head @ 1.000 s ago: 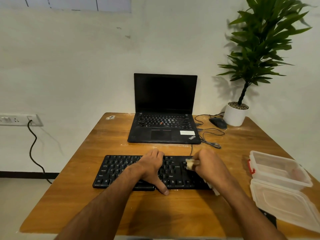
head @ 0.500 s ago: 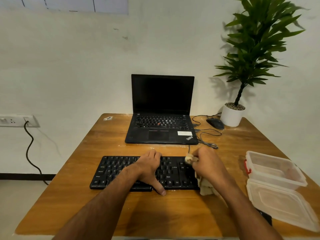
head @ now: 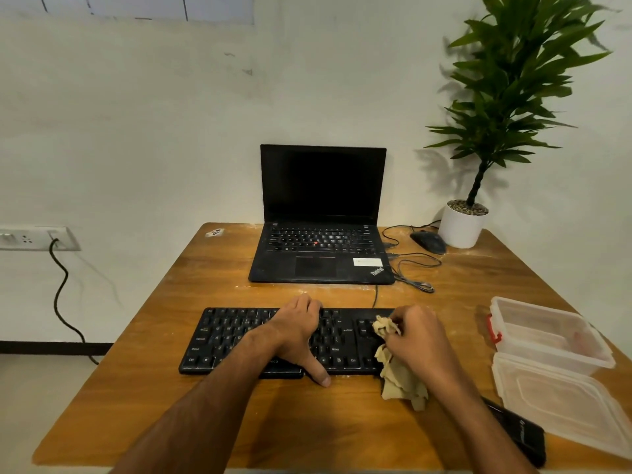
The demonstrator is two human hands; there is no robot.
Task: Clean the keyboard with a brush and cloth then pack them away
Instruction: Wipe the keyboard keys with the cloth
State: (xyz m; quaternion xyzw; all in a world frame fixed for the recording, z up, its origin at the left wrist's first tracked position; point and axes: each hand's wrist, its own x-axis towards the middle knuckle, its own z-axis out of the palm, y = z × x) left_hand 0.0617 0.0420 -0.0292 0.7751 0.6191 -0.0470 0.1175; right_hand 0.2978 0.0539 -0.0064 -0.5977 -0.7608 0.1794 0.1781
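On the wooden worktop (head: pixel 239 422) the left hand (head: pixel 297 331) lies flat, fingers relaxed, across the black plastic keyboard (head: pixel 232 336), while the right hand (head: pixel 415 340) grips a crumpled beige cloth (head: pixel 398 381) at the keyboard's right end.

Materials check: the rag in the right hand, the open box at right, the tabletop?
Rag: soft woven fabric, beige, matte; it crumples and hangs in folds from the right hand.
Box: translucent plastic, slightly glossy; the inside shows through cloudy walls, with a red clip.
Tabletop: wood or wood-look laminate, semi-gloss; grain streaks and soft sheen. Which one cannot be told.
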